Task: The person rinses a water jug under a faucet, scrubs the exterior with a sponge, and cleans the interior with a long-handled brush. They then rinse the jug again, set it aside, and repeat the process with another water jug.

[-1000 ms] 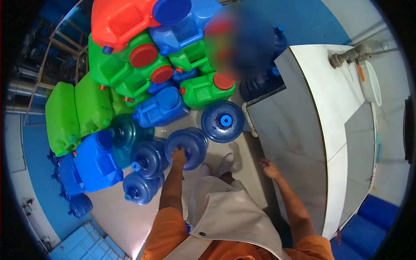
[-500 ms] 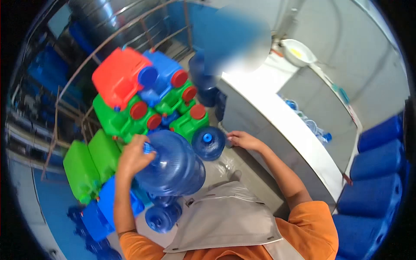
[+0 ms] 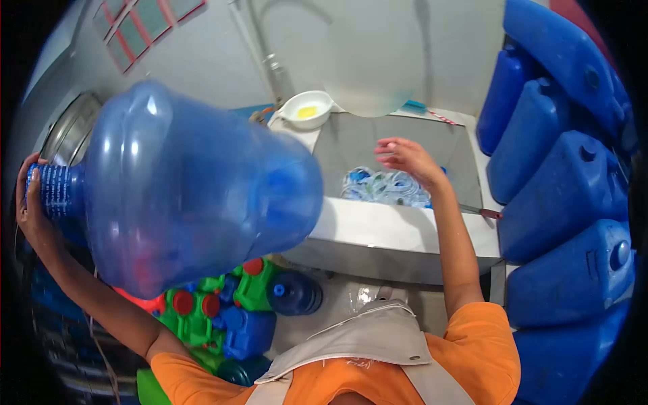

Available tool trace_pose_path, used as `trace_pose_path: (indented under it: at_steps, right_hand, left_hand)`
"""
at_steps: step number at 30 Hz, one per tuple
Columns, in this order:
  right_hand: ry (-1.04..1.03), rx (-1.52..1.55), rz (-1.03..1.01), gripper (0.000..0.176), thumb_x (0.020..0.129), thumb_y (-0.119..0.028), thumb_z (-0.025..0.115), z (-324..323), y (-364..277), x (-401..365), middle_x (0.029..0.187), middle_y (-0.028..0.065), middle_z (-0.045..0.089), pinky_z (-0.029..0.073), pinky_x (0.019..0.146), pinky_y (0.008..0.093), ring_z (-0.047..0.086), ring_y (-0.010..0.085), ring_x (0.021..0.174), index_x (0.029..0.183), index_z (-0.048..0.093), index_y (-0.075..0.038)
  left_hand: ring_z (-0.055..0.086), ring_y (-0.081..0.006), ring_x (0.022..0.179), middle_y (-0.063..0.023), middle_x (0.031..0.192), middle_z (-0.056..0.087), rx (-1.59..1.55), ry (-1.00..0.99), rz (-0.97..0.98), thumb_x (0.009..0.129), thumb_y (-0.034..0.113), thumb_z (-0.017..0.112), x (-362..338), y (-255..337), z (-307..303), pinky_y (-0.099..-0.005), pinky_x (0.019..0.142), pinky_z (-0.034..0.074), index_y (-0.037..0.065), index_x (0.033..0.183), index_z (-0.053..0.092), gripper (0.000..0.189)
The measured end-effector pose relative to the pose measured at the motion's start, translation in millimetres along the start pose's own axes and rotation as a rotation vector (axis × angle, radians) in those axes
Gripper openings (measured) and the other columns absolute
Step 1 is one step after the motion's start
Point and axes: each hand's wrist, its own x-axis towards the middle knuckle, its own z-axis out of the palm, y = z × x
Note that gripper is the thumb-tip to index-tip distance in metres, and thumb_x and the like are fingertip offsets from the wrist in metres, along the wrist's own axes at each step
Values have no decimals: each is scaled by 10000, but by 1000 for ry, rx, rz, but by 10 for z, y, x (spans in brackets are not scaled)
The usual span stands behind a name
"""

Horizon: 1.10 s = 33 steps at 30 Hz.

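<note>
A large translucent blue water jug (image 3: pixel 196 182) is raised on its side at the left. My left hand (image 3: pixel 35 209) grips its neck, which carries a printed blue band. The jug's base points right, over the near end of the white-rimmed basin (image 3: pixel 385 221). Above that basin is my right hand (image 3: pixel 412 160), empty, with its fingers stretched to the left. Several clear and blue plastic pieces (image 3: pixel 388 185) lie in the basin below it; their exact kind is hard to make out.
A white bowl (image 3: pixel 306 110) with something yellow stands on the basin's back left corner. Blue jerrycans (image 3: pixel 560 182) line the right side. Green jerrycans (image 3: pixel 196 320), a blue jerrycan (image 3: pixel 246 334) and a smaller blue jug (image 3: pixel 295 293) stand on the floor below.
The large jug has risen from near the floor containers to basin height in my left hand. My right hand has moved up over the basin. The view has turned right.
</note>
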Motion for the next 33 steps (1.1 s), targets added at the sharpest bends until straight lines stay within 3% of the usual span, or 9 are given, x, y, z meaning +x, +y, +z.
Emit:
trace_pose_path:
  at_steps: [3, 5, 6, 8, 11, 15, 27, 30, 33]
  right_hand:
    - [257, 41, -68, 340, 923, -231, 507, -765, -164, -55, 1083, 109, 615, 488, 840, 264, 601, 154, 959, 1182, 524, -12]
    - [347, 44, -88, 322, 925, -232, 492, -1129, -205, -56, 1075, 105, 615, 488, 829, 260, 601, 150, 948, 1158, 532, -15]
    - [413, 47, -108, 307, 927, -234, 476, -1248, -259, -18, 1067, 100, 614, 487, 818, 255, 601, 146, 938, 1135, 541, -18]
    - [430, 9, -95, 310, 926, -234, 478, -1469, -265, 64, 1061, 99, 615, 486, 812, 253, 601, 145, 933, 1140, 536, -18]
    - [470, -43, -45, 322, 931, -246, 493, -1663, -250, 180, 1051, 92, 619, 487, 831, 263, 600, 146, 928, 1143, 540, -8]
    - [467, -127, 4, 324, 937, -263, 490, -1772, 0, 366, 1044, 79, 620, 489, 801, 254, 593, 125, 889, 1119, 564, -6]
    - [404, -174, 154, 284, 910, -238, 534, -1315, 331, 827, 859, 60, 620, 503, 655, 242, 592, 111, 721, 1030, 585, 15]
    - [304, -781, 129, 321, 771, -242, 621, -1163, 274, 958, 685, 154, 619, 513, 589, 323, 637, 207, 599, 895, 586, 52]
    - [242, -763, 375, 274, 767, -210, 608, -974, -2, 895, 735, 186, 639, 518, 617, 355, 652, 252, 635, 831, 596, 56]
  left_hand:
    - [585, -114, 889, -80, 993, 609, -31, 42, 99, 872, 184, 544, 35, -36, 1218, -225, 790, 458, -7, 1111, 600, 311]
    - [575, -147, 889, -58, 1033, 607, 336, -36, 616, 868, 258, 569, -39, -3, 2112, -264, 803, 458, 66, 1065, 636, 283]
    - [557, -131, 864, -39, 1001, 600, 19, -80, 279, 853, 266, 601, -202, 139, 2640, -265, 788, 454, 91, 1052, 641, 268]
    - [527, -108, 810, -14, 919, 581, -157, -247, 82, 804, 204, 670, -483, 209, 3553, -257, 745, 448, 78, 1023, 622, 258]
    - [609, -259, 751, -135, 867, 612, -255, -312, 221, 722, 169, 702, -1000, 113, 4840, -339, 674, 485, 40, 942, 605, 273]
    - [606, -298, 808, -136, 888, 598, -316, -468, 170, 709, 137, 696, -1784, -24, 5983, -356, 710, 488, 45, 936, 598, 264]
    - [597, -357, 902, -187, 991, 589, -397, -688, 95, 686, 202, 739, -2681, -182, 6497, -393, 766, 494, 6, 1120, 464, 550]
    - [561, -371, 993, -209, 1088, 544, -415, -810, 37, 654, 222, 768, -2721, -142, 6338, -402, 830, 472, 5, 1194, 395, 691]
    - [507, -306, 1096, -186, 1202, 462, -474, -963, -20, 652, 219, 778, -2628, -158, 6191, -370, 899, 433, 19, 1256, 340, 772]
